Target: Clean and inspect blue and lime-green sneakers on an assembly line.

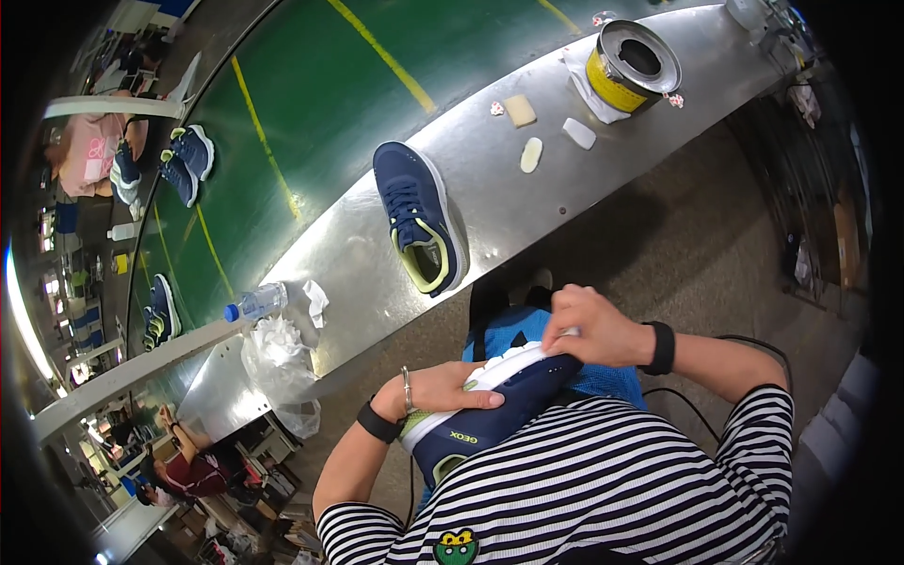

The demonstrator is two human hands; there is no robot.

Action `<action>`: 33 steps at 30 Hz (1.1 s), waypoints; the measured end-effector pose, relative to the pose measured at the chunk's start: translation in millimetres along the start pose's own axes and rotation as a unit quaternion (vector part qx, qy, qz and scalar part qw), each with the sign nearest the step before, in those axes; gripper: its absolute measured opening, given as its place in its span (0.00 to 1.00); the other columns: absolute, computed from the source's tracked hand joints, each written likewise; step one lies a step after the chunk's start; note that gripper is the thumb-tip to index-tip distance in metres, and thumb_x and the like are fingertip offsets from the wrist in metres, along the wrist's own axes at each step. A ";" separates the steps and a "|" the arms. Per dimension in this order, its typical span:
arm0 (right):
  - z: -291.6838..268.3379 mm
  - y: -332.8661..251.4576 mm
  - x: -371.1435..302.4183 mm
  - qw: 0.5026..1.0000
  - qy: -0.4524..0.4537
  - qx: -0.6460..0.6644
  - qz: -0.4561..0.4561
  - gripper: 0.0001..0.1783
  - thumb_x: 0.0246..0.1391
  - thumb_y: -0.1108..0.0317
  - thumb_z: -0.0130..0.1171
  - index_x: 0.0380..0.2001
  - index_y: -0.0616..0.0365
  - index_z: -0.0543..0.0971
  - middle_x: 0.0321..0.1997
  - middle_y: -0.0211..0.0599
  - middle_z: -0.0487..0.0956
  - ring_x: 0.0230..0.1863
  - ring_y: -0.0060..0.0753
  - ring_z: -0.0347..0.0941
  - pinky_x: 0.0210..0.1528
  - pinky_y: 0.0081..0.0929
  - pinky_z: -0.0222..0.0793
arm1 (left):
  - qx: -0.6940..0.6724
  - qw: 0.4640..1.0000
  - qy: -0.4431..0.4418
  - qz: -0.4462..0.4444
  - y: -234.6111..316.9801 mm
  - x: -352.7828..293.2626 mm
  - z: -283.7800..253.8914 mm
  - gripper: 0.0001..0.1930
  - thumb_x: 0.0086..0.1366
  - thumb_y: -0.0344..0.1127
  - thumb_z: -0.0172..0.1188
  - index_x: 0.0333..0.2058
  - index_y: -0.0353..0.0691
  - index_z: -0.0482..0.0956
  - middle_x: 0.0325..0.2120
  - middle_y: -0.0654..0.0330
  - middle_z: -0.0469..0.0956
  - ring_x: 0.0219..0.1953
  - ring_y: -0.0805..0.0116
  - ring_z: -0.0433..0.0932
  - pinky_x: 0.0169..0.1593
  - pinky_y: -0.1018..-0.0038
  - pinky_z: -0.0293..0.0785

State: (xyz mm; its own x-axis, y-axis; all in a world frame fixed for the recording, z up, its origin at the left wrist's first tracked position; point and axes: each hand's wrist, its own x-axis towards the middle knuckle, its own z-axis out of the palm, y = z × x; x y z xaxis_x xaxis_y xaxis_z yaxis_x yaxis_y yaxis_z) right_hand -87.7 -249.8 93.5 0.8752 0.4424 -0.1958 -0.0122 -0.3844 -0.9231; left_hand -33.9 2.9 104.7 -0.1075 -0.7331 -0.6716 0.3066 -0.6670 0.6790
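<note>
Lying between both hands, the navy shoe [508,400] is gripped by left hand [443,388] and right hand [593,328].

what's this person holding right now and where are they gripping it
A navy shoe on the lap: left hand lies along its white sole edge, right hand presses on the sole's far end.

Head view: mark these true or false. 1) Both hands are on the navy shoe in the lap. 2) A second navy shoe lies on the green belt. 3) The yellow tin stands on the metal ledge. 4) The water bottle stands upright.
1) True: the left hand and right hand rest on the navy shoe.
2) False: the second navy shoe lies on the metal ledge.
3) True: the yellow tin stands there.
4) False: the water bottle lies on its side.
</note>
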 end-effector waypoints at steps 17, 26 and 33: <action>0.3 -1.7 5.6 0.995 0.025 0.093 -0.010 0.04 0.38 0.65 0.60 0.21 0.50 0.79 0.23 0.31 0.68 0.33 0.32 0.65 0.38 0.28 0.59 | -0.054 0.997 0.056 -0.018 -22.3 -17.7 8.7 0.33 0.53 0.52 0.58 0.52 0.35 0.63 0.42 0.53 0.72 0.43 0.69 0.71 0.48 0.76 0.65; -21.4 7.8 -16.4 0.897 0.070 0.413 0.140 0.04 0.46 0.72 0.58 0.28 0.60 0.77 0.31 0.30 0.75 0.34 0.18 0.70 0.38 0.17 0.65 | -0.170 0.983 0.065 0.002 -27.0 -24.1 6.4 0.34 0.50 0.46 0.63 0.50 0.30 0.64 0.44 0.58 0.70 0.45 0.72 0.67 0.50 0.77 0.62; 6.2 -0.3 -8.6 0.937 0.006 0.331 0.108 0.05 0.43 0.70 0.59 0.26 0.58 0.77 0.30 0.30 0.72 0.35 0.23 0.68 0.40 0.20 0.62 | -0.120 0.988 0.093 0.021 -23.9 -18.6 10.3 0.31 0.52 0.46 0.61 0.51 0.33 0.65 0.40 0.56 0.74 0.40 0.71 0.72 0.45 0.77 0.67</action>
State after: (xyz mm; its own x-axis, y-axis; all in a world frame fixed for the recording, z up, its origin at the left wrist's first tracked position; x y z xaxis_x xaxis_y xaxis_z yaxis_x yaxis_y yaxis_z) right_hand -98.2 -248.4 93.4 0.8226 0.4016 -0.4024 -0.4845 0.1248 -0.8658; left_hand -48.9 31.2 104.0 0.0801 -0.7078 -0.7019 0.5249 -0.5686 0.6333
